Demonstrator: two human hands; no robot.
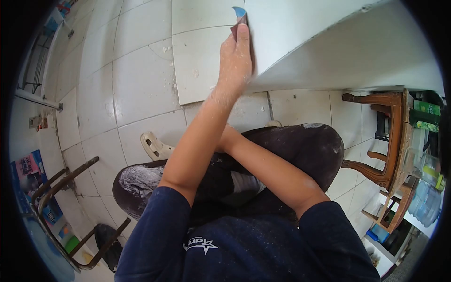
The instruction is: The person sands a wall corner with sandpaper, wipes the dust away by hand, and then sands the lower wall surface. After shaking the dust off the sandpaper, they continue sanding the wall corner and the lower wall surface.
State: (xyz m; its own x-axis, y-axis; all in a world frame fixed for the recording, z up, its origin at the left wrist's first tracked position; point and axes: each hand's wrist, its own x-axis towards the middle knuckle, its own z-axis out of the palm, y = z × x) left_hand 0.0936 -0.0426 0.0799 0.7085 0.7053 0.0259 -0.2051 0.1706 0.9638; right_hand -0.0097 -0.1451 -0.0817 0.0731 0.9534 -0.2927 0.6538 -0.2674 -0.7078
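My left hand (236, 58) stretches up to the side edge of a large white panel (282, 28). Its thumb and fingers are closed on a folded brown sheet (238, 28) that looks like sandpaper, with a curled blue piece (240, 11) at its top. White dust coats the wrist. My right hand (227, 138) is mostly hidden behind my left forearm, close to my lap, and its fingers do not show.
Dusty white floor tiles (141, 70) lie ahead and to the left. A wooden chair (392, 136) is on its side at right, near water bottles (425, 202). A metal-framed chair (56, 188) stands at left. A beige clog (155, 146) shows by my knee.
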